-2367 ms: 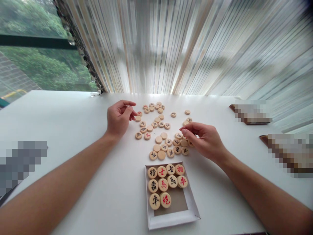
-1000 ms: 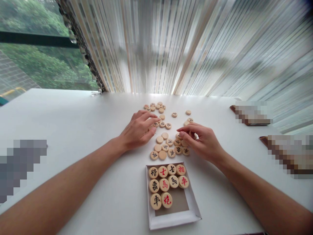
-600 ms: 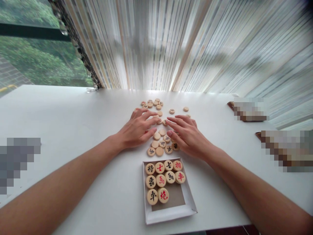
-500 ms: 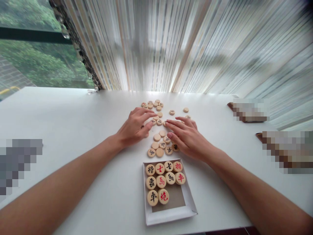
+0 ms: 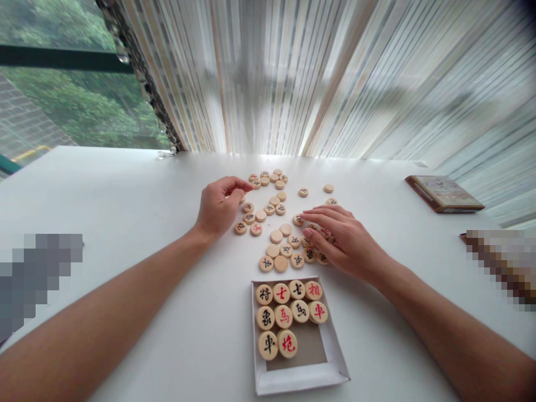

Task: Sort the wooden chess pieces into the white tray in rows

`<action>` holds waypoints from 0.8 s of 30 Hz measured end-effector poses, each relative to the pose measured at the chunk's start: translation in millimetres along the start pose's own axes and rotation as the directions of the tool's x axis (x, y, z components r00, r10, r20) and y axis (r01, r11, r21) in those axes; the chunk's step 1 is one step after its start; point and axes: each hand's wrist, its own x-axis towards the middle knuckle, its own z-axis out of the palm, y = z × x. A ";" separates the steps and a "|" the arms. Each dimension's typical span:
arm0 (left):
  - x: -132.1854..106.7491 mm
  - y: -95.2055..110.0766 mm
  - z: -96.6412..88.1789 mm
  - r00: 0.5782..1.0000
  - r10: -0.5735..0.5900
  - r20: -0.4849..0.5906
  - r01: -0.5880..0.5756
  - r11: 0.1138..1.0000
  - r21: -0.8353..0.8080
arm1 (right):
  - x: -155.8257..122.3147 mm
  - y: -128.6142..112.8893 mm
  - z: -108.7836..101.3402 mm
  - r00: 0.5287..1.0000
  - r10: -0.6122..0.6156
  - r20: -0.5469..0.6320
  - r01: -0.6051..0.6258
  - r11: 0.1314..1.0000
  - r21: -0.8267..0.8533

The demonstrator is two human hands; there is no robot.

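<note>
My left hand (image 5: 220, 206) hovers at the left side of the loose xiangqi pieces. Its fingers curve forward, thumb and index finger apart. A plain-faced piece (image 5: 242, 199) shows partly beside the thumb; I see nothing held. Spread over the right-hand pieces, my right hand (image 5: 337, 234) has its fingers stretched out and hides part of several, including a red-marked piece (image 5: 325, 231). Between the hands lie wooden discs, some face up like the red-marked piece (image 5: 256, 229), others blank side up, like the blank piece (image 5: 281, 264). Closest to me, an open white box (image 5: 301, 379) holds rows of pieces.
The white table (image 5: 167, 324) runs back to a striped curtain (image 5: 268, 84) and a window at the left. On the right lie a flat brown-edged box (image 5: 446, 192) and another, blurred-out box (image 5: 502, 268). A pixelated grey thing (image 5: 46, 279) sits at the left edge.
My left hand has moved left and back, uncovering several pieces, and its fingers have curled more. My right hand stays spread over its pieces, slightly farther right. The view has shifted a little.
</note>
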 end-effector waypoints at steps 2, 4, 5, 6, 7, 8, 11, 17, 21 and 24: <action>0.1 0.7 0.0 1.000 0.007 0.002 -0.007 1.000 0.005 | 0.3 1.2 1.4 0.999 0.011 -0.051 -0.011 1.000 -0.014; 0.2 0.8 0.3 1.000 0.022 0.003 -0.022 1.000 0.021 | 1.0 2.7 2.8 0.993 0.031 -0.112 -0.037 0.998 -0.050; 0.2 0.9 0.6 0.999 0.033 0.003 -0.033 0.999 0.035 | 1.7 3.3 3.7 0.989 0.047 -0.141 -0.057 0.996 -0.068; 0.1 1.2 0.8 0.999 0.046 0.004 -0.046 0.998 0.049 | 2.8 3.5 4.6 0.985 0.065 -0.162 -0.079 0.993 -0.082; -0.1 1.7 1.1 0.998 0.058 0.005 -0.058 0.996 0.063 | 4.3 3.5 5.8 0.981 0.087 -0.174 -0.104 0.990 -0.092; -0.5 2.2 1.4 0.998 0.069 0.006 -0.069 0.995 0.074 | 6.1 3.2 7.2 0.978 0.113 -0.176 -0.131 0.987 -0.096; -1.7 3.9 2.0 0.995 0.104 0.009 -0.104 0.990 0.096 | 12.4 1.3 12.3 0.970 0.196 -0.144 -0.212 0.971 -0.108; -3.9 7.8 3.0 0.983 0.182 0.017 -0.183 0.975 0.122 | 21.7 0.0 19.9 0.956 0.269 -0.114 -0.282 0.952 -0.117; -4.3 9.8 2.8 0.981 0.194 0.018 -0.194 0.970 0.147 | 22.7 -0.2 18.2 0.961 0.242 -0.134 -0.256 0.961 -0.107; -5.7 9.7 1.4 0.972 0.232 0.031 -0.234 0.962 0.140 | 19.8 -3.7 13.2 0.960 0.205 -0.193 -0.217 0.975 -0.045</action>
